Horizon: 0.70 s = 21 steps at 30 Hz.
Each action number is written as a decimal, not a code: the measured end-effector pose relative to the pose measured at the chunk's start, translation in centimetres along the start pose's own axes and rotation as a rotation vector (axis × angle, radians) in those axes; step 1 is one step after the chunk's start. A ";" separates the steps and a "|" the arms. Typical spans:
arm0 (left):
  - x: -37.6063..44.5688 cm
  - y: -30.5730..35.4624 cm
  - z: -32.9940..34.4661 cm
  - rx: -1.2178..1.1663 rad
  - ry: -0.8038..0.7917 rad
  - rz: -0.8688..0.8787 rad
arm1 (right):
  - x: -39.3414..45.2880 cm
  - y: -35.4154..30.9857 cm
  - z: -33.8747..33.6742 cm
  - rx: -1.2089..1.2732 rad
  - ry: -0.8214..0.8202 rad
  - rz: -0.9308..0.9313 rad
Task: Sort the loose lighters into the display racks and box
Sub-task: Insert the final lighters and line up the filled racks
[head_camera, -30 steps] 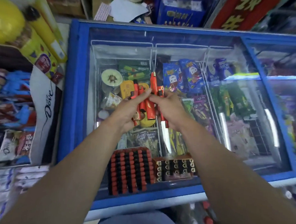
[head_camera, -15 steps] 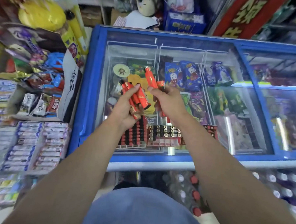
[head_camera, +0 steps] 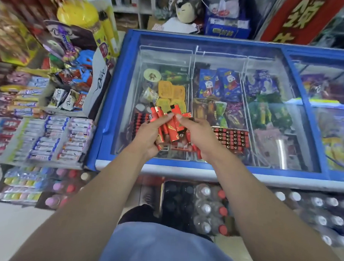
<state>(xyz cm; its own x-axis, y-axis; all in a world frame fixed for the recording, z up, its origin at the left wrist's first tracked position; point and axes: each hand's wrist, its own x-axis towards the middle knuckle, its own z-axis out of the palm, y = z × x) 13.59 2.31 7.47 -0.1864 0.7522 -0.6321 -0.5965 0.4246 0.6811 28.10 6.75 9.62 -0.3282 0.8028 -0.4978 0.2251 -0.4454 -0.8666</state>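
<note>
Head view: the left hand [head_camera: 150,136] grips a fanned bunch of slim, glossy red lighters [head_camera: 172,128], long axes running up and away toward the freezer's far edge, black caps farthest. The right hand [head_camera: 196,131] pinches one lighter in the bunch. Both hang over the glass freezer lid [head_camera: 171,56] near its front edge, above lighter racks [head_camera: 233,139] on the glass.

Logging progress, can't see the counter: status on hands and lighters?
Left hand grips a red lighter bunch. Right hand pinches one from it. Racks on freezer lid, partly hidden by hands.
</note>
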 end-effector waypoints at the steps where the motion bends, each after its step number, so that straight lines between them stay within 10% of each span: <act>1: -0.2 -0.2 0.0 0.023 0.013 -0.005 | -0.2 0.2 -0.1 0.000 -0.007 0.016; 10: 1.0 -1.0 -1.3 0.072 -0.018 -0.057 | -0.3 1.4 0.5 -0.275 0.117 -0.155; 21: 3.7 -0.2 -3.4 0.116 -0.125 -0.157 | 0.2 1.2 3.3 0.142 0.212 0.169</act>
<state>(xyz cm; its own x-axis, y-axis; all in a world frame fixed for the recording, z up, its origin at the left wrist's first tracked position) 10.37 3.32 3.76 0.0044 0.7256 -0.6881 -0.5154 0.5913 0.6202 25.32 5.06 8.38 -0.0949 0.7709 -0.6298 0.1251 -0.6184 -0.7758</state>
